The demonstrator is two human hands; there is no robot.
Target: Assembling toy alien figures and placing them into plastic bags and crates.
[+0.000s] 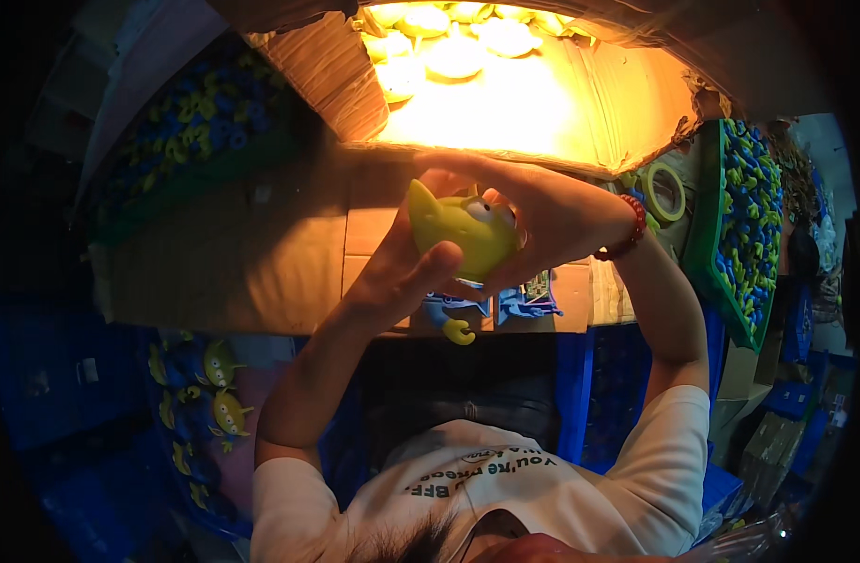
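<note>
A yellow-green toy figure head (463, 230) with pointed ears and white eyes is held up between my two hands, above the cardboard work surface. My left hand (402, 267) wraps its left side, thumb pressed on the lower front. From the right and above, my right hand (566, 211) curves round it, its fingers partly hidden behind the head. Just below the head, blue toy body parts (531, 298) lie at the near edge of the cardboard. A yellow-green toy hand (459, 332) sticks out over that edge; what joins it is partly covered.
A brightly lit cardboard box (331, 70) stands ahead, with several toy heads (453, 56) inside. At the right are a tape roll (665, 193) and a green tray (704, 239) of small parts. Another parts tray (190, 122) is far left; finished-looking toy figures (228, 413) lie in a bin lower left.
</note>
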